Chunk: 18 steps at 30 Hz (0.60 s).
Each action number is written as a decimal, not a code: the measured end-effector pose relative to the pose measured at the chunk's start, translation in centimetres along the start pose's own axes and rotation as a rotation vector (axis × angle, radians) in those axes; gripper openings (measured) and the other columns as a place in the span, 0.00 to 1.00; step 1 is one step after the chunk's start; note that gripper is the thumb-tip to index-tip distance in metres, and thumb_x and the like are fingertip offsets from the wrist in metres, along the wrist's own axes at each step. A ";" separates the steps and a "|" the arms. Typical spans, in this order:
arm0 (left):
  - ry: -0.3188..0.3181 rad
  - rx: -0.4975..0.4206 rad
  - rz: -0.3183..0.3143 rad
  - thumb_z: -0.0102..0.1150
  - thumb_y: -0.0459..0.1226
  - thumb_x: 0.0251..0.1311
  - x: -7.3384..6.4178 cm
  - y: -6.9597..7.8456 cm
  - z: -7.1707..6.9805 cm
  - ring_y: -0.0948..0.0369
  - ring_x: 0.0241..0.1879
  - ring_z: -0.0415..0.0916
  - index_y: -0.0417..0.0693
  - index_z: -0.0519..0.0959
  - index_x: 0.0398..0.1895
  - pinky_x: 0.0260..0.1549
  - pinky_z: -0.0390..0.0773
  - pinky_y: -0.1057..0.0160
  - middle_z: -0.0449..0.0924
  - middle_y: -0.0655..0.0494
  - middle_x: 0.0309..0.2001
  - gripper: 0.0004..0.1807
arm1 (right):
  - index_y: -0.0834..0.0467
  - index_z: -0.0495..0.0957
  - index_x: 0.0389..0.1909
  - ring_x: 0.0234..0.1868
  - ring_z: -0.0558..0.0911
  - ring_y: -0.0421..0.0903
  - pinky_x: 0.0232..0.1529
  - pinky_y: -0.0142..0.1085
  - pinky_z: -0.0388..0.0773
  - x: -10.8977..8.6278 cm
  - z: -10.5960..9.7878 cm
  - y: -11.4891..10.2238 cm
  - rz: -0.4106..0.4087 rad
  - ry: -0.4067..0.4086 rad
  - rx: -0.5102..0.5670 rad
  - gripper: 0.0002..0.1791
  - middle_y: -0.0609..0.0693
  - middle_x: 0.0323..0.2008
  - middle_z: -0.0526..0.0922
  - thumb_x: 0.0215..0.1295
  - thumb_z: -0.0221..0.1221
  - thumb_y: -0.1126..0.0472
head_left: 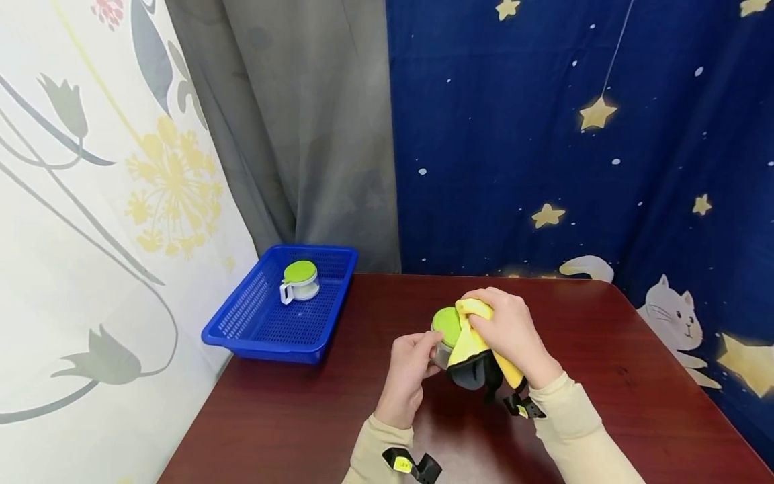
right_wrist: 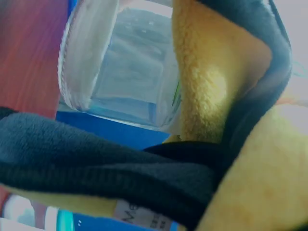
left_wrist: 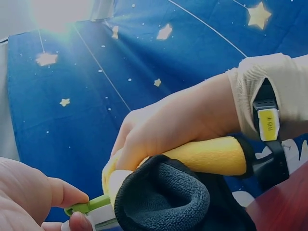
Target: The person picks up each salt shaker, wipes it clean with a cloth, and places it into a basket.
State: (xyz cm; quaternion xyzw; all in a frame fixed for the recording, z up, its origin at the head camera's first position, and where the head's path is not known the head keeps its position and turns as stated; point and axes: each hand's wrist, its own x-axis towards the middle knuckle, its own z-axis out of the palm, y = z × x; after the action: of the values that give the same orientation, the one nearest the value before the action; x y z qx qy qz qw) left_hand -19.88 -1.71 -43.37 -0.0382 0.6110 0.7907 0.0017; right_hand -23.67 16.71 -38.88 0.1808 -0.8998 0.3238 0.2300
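Observation:
My left hand [head_left: 406, 376] grips a clear glass jar [right_wrist: 130, 67] with a green lid [head_left: 446, 325], thumb and fingers at its left side above the table. In my right hand [head_left: 506, 329] a yellow and dark grey cloth [head_left: 468, 346] is bunched, pressed against the lid's right edge and the jar's side. The cloth's grey side hangs down in folds below the hand. From the left wrist view, the left thumb and fingers pinch the jar at its green lid [left_wrist: 89, 204], while the cloth [left_wrist: 163, 197] covers the other end.
A blue plastic basket [head_left: 323, 346] stands at the table's back left. Inside it sits a second jar [head_left: 300, 281] with a green lid and white handle. The dark red table [head_left: 290, 417] meets a grey curtain [head_left: 326, 134] and a blue starry curtain [head_left: 514, 148] behind.

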 end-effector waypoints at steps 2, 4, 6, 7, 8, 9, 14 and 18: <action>0.000 0.002 -0.006 0.63 0.38 0.59 0.1 0.2 -0.2 0.58 0.21 0.71 0.45 0.69 0.13 0.25 0.77 0.60 0.66 0.57 0.17 0.20 | 0.43 0.86 0.44 0.31 0.77 0.42 0.30 0.38 0.76 -0.1 0.1 0.1 0.007 0.022 0.026 0.14 0.38 0.38 0.83 0.58 0.69 0.59; -0.001 0.003 -0.015 0.63 0.38 0.60 0.2 0.4 -0.4 0.58 0.24 0.73 0.46 0.69 0.14 0.27 0.78 0.59 0.66 0.57 0.18 0.19 | 0.41 0.86 0.45 0.32 0.77 0.41 0.30 0.38 0.76 -0.2 0.2 0.3 0.013 0.043 0.043 0.14 0.36 0.38 0.83 0.58 0.69 0.58; -0.002 0.001 -0.017 0.63 0.39 0.60 0.4 0.6 -0.6 0.57 0.26 0.73 0.47 0.68 0.14 0.30 0.79 0.57 0.66 0.57 0.19 0.19 | 0.40 0.85 0.45 0.32 0.77 0.41 0.30 0.38 0.76 -0.3 0.1 0.3 0.020 0.061 0.060 0.14 0.35 0.38 0.83 0.59 0.70 0.57; -0.001 0.003 -0.016 0.62 0.39 0.60 0.5 0.7 -0.7 0.57 0.28 0.73 0.47 0.68 0.14 0.30 0.79 0.56 0.65 0.57 0.19 0.20 | 0.40 0.85 0.46 0.32 0.77 0.41 0.31 0.38 0.77 -0.3 0.1 0.4 0.023 0.068 0.066 0.14 0.35 0.38 0.83 0.59 0.70 0.56; -0.001 0.001 -0.015 0.62 0.40 0.60 0.6 0.8 -0.9 0.56 0.29 0.74 0.47 0.67 0.14 0.31 0.80 0.55 0.65 0.57 0.20 0.20 | 0.40 0.85 0.46 0.32 0.77 0.41 0.31 0.38 0.77 -0.3 0.0 0.4 0.026 0.073 0.072 0.14 0.35 0.38 0.83 0.59 0.70 0.56; -0.001 0.000 -0.014 0.62 0.40 0.61 0.8 1.0 -1.0 0.56 0.30 0.75 0.47 0.67 0.14 0.33 0.80 0.53 0.65 0.56 0.20 0.20 | 0.39 0.85 0.46 0.33 0.77 0.41 0.31 0.37 0.77 -0.4 0.0 0.4 0.027 0.078 0.076 0.14 0.35 0.39 0.83 0.59 0.70 0.56; -0.017 -0.019 -0.019 0.62 0.41 0.62 1.4 2.1 -1.9 0.55 0.35 0.76 0.46 0.65 0.16 0.40 0.81 0.45 0.63 0.55 0.21 0.21 | 0.40 0.85 0.46 0.34 0.78 0.39 0.31 0.35 0.78 -0.6 -0.6 0.2 0.025 0.102 0.088 0.16 0.34 0.39 0.83 0.58 0.71 0.58; -0.033 -0.023 -0.020 0.61 0.42 0.62 2.0 3.4 -2.7 0.56 0.35 0.73 0.47 0.66 0.18 0.40 0.80 0.48 0.63 0.56 0.22 0.19 | 0.40 0.86 0.46 0.34 0.77 0.39 0.31 0.34 0.77 -0.7 -1.1 0.2 0.014 0.109 0.079 0.16 0.34 0.38 0.83 0.57 0.71 0.58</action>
State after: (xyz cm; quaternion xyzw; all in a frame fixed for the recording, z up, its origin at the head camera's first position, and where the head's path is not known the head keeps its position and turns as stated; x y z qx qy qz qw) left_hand -21.88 -5.31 -40.91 -0.0314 0.6012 0.7982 0.0193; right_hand -22.88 17.67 -38.63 0.1656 -0.8737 0.3699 0.2692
